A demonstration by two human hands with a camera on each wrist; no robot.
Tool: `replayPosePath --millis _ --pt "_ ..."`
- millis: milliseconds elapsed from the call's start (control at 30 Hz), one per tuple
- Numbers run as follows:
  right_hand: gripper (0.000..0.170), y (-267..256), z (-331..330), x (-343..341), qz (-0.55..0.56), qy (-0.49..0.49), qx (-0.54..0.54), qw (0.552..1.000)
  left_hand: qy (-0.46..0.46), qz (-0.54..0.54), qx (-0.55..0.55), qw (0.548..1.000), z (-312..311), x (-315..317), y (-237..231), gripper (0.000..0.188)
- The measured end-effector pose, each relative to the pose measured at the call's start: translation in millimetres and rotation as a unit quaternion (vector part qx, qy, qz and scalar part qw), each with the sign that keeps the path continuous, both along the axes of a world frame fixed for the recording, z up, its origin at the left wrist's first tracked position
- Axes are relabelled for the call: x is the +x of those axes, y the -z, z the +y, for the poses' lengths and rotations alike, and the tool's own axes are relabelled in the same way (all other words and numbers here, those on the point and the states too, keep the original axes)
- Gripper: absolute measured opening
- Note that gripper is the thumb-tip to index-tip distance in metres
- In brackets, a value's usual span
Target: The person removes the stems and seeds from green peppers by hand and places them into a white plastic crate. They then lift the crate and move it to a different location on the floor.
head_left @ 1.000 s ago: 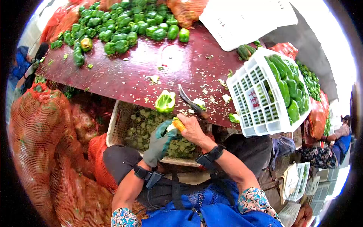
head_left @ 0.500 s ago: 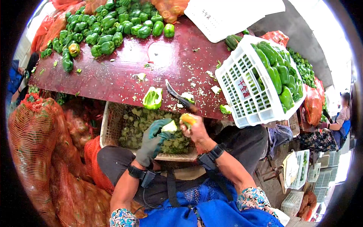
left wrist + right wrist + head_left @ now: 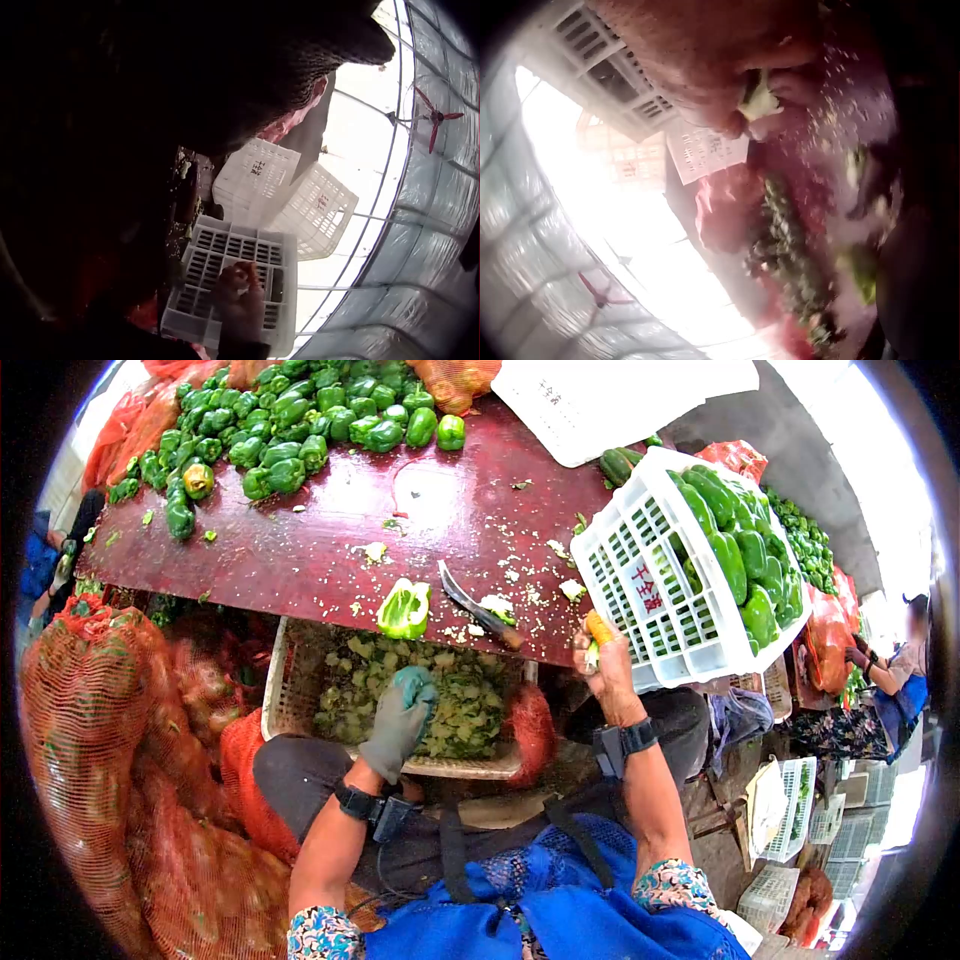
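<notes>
My gloved left hand hangs over the crate of pepper cores below the table edge, teal fingers pointing away, nothing visible in them. Its own wrist view is mostly dark. At the table's front edge, beside the white basket, my bare right hand pinches a small pale green pepper piece. Something orange shows along its thumb. A cut-open green pepper lies on the table near the edge. To its right is a curved knife, handle towards me.
Whole green peppers are heaped at the back left of the red table. A tilted white basket of large peppers stands right. Full red net sacks crowd the left. Pale scraps dot the table. Another person works far right.
My hands have moved apart. The left has lowered over the crate, and the pale piece it held is no longer seen. The right has gone right towards the white basket.
</notes>
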State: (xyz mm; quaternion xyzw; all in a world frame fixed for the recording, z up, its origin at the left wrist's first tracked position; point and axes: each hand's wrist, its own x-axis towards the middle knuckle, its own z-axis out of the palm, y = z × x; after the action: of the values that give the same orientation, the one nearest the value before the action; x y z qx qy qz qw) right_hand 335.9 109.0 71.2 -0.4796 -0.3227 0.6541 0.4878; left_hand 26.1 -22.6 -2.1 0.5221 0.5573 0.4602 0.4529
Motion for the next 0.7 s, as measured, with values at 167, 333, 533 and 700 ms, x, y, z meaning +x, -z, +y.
replayPosePath --millis 167,333,533,700 --pt "0.044 51.7 13.4 63.6 -0.725 -0.050 0.236 0.645 0.055 0.189 0.049 0.979 3.9 4.4 -18.0 0.038" --pt "0.058 54.8 17.8 64.0 -0.811 -0.117 0.156 0.551 0.082 0.225 0.035 0.970 -2.2 11.6 5.1 0.040" --pt "0.055 49.9 22.9 63.1 -0.632 -0.099 0.232 0.733 0.110 0.146 0.027 0.983 0.4 18.1 0.0 0.040" --pt "0.052 -15.0 -15.3 -24.8 -0.399 -0.278 0.206 0.849 0.096 -0.237 -0.129 0.958 4.2 34.8 -21.9 0.046"
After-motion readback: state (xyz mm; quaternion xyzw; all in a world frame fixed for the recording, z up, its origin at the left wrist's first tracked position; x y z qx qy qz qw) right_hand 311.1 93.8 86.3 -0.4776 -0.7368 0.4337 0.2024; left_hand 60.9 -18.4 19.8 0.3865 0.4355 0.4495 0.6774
